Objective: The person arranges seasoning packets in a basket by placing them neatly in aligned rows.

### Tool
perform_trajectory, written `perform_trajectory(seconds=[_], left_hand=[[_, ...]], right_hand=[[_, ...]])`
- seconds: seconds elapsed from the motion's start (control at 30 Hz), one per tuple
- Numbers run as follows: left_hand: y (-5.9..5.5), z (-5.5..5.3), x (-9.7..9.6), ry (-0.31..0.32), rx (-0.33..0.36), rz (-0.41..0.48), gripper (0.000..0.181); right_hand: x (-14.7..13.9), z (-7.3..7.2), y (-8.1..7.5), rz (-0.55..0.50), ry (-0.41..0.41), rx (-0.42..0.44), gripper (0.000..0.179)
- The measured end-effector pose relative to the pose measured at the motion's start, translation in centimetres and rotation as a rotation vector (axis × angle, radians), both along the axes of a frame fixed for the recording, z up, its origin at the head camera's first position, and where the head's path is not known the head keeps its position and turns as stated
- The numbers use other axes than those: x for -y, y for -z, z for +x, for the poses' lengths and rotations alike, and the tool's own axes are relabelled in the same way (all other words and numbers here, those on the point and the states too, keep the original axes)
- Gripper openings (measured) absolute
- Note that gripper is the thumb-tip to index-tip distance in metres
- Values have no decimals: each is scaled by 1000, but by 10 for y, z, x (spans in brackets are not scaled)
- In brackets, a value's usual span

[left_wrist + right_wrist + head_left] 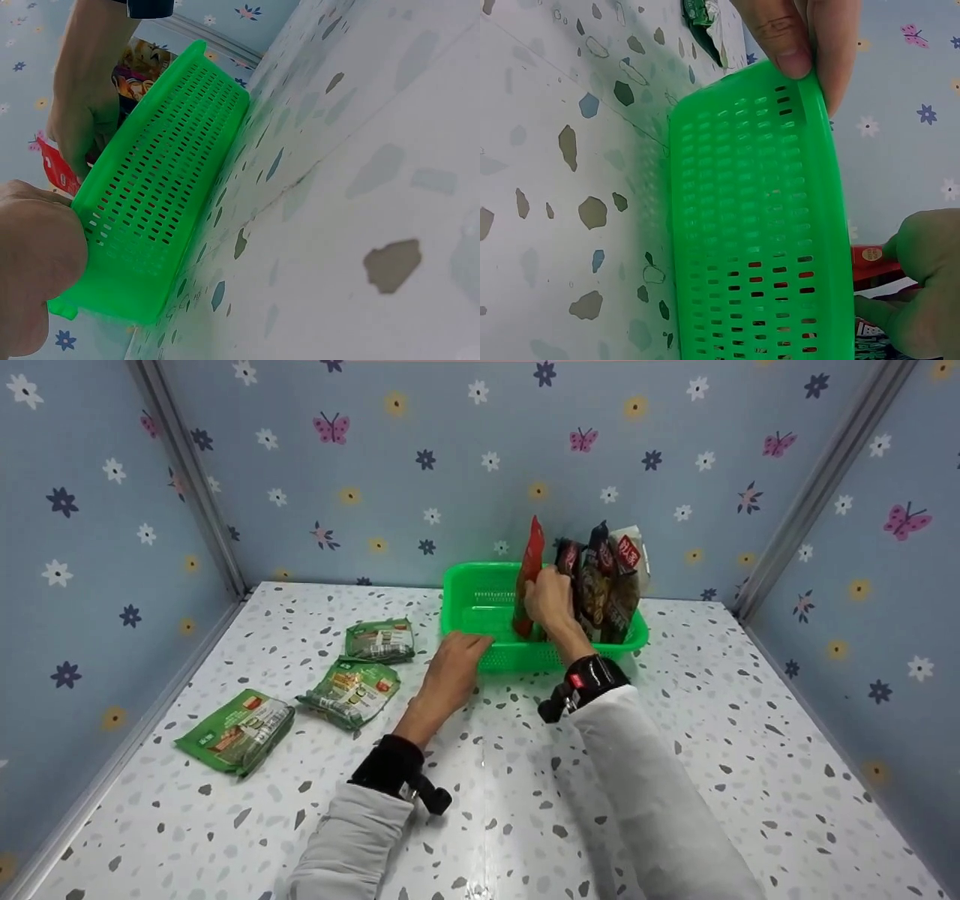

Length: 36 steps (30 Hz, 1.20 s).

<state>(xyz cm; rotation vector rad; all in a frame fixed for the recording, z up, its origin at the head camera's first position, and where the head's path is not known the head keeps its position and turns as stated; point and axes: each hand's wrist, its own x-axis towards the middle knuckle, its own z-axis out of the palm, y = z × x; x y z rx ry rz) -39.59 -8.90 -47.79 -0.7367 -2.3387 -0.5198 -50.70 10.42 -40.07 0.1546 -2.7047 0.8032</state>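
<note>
Firstly, at the left side, one green food packet point(238, 733) lies flat on the white speckled tabletop point(510, 810). Just beside it, a little farther to the right, lies the second green packet point(352, 692), and behind this one is the third green packet point(380, 640); whether these last two touch, I cannot tell. Next comes the left hand point(454, 667), which pinches the near rim of the green plastic basket point(517, 658), with the thumb pressed on the outer wall and fingers on the inner side. Inside the basket, around its middle, a red packet point(532, 556) stands almost upright, and its top rises above the rim. The right hand point(553, 598) reaches down into the basket from above and pinches this red packet between thumb and fingers, although the fingertips are partly hidden. At the right end of the basket, several dark food packets point(596, 589) stand close together, and behind them shows a pale packet corner point(641, 556).
</note>
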Motion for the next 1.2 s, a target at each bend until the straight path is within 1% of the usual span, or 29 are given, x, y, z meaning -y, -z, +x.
perform_trajectory(seconds=[0.03, 0.1, 0.13, 0.2, 0.23, 0.27, 0.43, 0.47, 0.5, 0.57, 0.6, 0.63, 0.67, 0.73, 0.83, 0.87, 0.97, 1.07, 1.2], left_hand=[[0, 0, 0, 0, 5, 0, 45], [1, 1, 0, 3, 14, 1, 46], [1, 1, 0, 4, 18, 3, 46], [1, 0, -1, 6, 21, 6, 47], [1, 0, -1, 6, 18, 6, 48], [1, 1, -2, 7, 18, 8, 48], [0, 3, -3, 5, 44, 6, 50], [0, 4, -3, 8, 49, 6, 49], [0, 4, -3, 10, 48, 4, 48], [1, 3, -3, 17, 36, 5, 46], [1, 3, -3, 19, 31, 4, 45], [1, 3, -3, 21, 26, 4, 43], [2, 3, -2, 23, 20, 3, 42], [2, 2, -2, 23, 21, 2, 43], [1, 1, -2, 19, 19, 1, 45], [1, 1, -1, 17, 16, -1, 46], [1, 0, -1, 15, 9, -1, 46], [1, 0, 1, 16, 10, -5, 45], [1, -1, 2, 24, 2, 5, 41]], right_hand=[[0, 2, -3, -14, -10, 20, 36], [-4, -1, -2, -13, -7, 31, 31], [-3, 3, -5, -22, -9, 43, 32], [-5, 1, -4, -7, 2, 52, 36], [-9, -9, 2, 1, 2, 49, 38], [-9, -10, 2, 15, 12, 40, 40], [-9, -12, 7, 51, 43, 0, 45], [-6, -5, 3, 68, 51, -10, 45], [-7, -6, 4, 70, 46, -16, 43], [-12, -16, 13, 70, 21, -30, 39], [-13, -18, 16, 75, 14, -38, 37], [-17, -29, 24, 69, 6, -47, 37], [-17, -28, 25, 62, 1, -51, 37], [-16, -23, 25, 36, -8, -54, 37], [-9, 0, 15, 21, -18, -69, 39], [-5, 16, 6, 22, -25, -73, 37], [-2, 30, 4, 22, -76, -90, 36], [-2, 44, 5, 31, -163, -107, 34], [-8, 60, 9, 42, -337, -167, 30]])
